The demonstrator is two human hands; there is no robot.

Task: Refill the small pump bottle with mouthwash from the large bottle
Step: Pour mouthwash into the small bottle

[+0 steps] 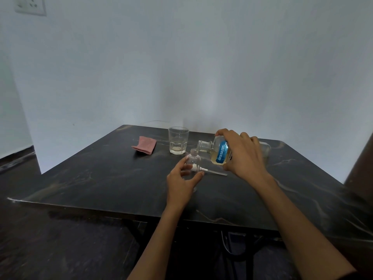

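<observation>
The small pump bottle (193, 161), upright on the table (101, 178), is gripped by the left hand (182, 178); the large bottle (219, 151), clasped by the right hand (242, 152), is best tipped slowly, mouths aligned.

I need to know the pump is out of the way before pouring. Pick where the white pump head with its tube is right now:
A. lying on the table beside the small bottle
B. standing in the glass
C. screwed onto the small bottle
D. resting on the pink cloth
A: the pump head lies on the table with its tube pointing right, and the small bottle has an open neck.
</observation>
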